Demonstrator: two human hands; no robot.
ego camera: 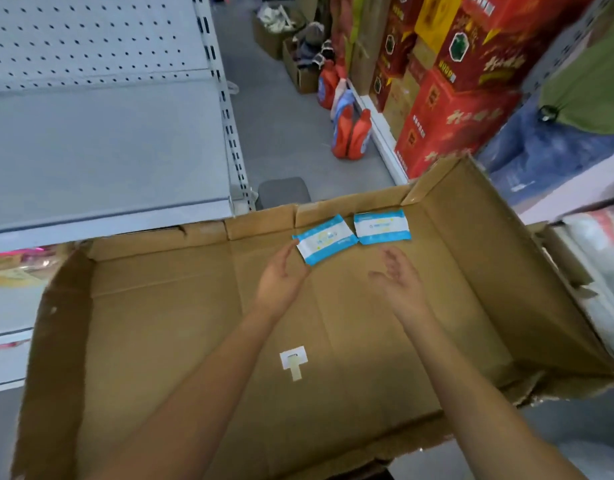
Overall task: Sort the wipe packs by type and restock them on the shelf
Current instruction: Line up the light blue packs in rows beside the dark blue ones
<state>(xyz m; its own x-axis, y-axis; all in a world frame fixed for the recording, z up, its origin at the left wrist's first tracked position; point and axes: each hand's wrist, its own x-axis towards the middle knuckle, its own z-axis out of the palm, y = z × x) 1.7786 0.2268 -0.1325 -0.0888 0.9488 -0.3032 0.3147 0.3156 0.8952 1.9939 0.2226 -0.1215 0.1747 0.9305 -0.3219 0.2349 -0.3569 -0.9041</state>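
Note:
Two blue-and-white wipe packs lie flat near the far wall of a big open cardboard box. The left pack is tilted; the right pack lies squarer. My left hand reaches in, its straight fingers touching the left pack's near-left corner. My right hand hovers open just short of the right pack, touching nothing. A grey metal shelf stands bare at the upper left.
A white label is stuck on the box floor. Orange detergent bottles stand on the aisle floor. Red cartons are stacked at the right. A grey stool sits behind the box. Lower shelves at left hold goods.

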